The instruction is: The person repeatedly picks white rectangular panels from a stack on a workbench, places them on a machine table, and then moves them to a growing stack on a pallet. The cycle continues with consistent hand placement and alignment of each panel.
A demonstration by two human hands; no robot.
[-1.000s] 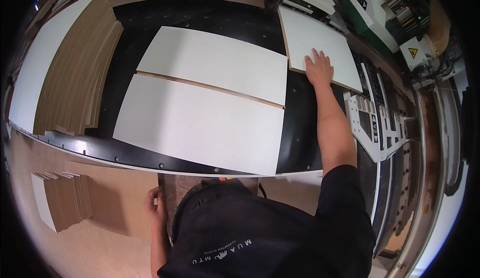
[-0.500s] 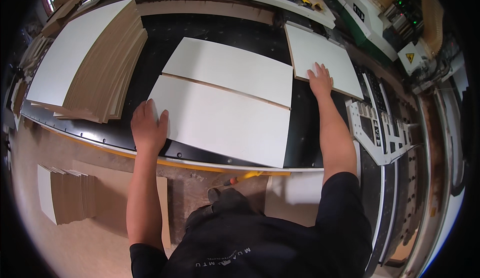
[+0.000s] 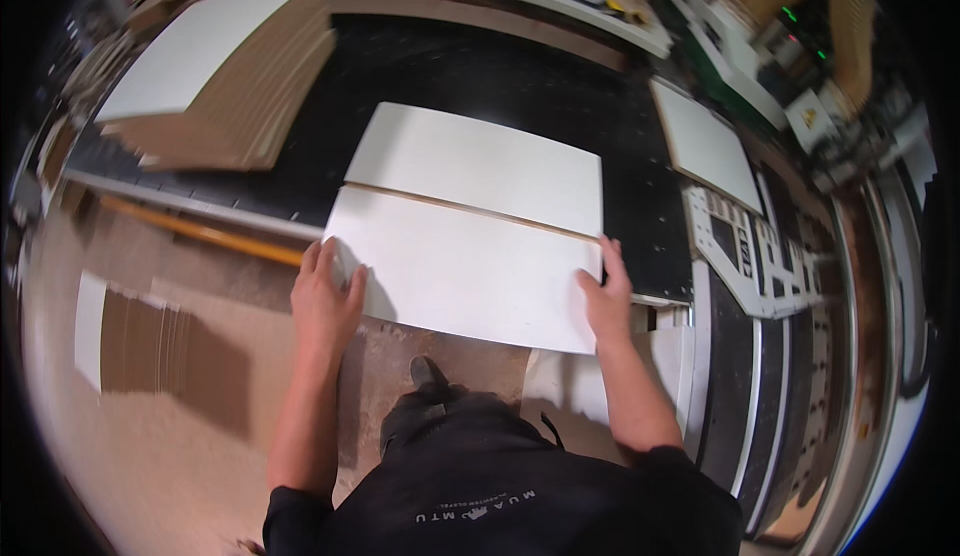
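Between my two hands is a white rectangular panel point(image 3: 465, 271) with its near edge reaching out past the front of the black worktable point(image 3: 480, 71). My left hand point(image 3: 328, 291) grips its left end, thumb on the white face and fingers at the side. At the right end, my right hand point(image 3: 607, 291) clasps the panel the same way, its fingertips partly hidden beyond the edge. A second white panel point(image 3: 478, 163) lies right behind the held one, its brown near edge showing along the seam between them.
A tall stack of white-faced panels point(image 3: 215, 51) stands at the table's left. Another panel point(image 3: 708, 141) lies at the right, by a white slotted machine bracket point(image 3: 735, 256). Smaller stacked boards point(image 3: 135, 341) sit on the floor at left. Machinery point(image 3: 830, 121) fills the far right.
My right hand has left the right-hand panel and taken the near panel's right end. The near panel has come toward me, over the table's front edge. My view has shifted.
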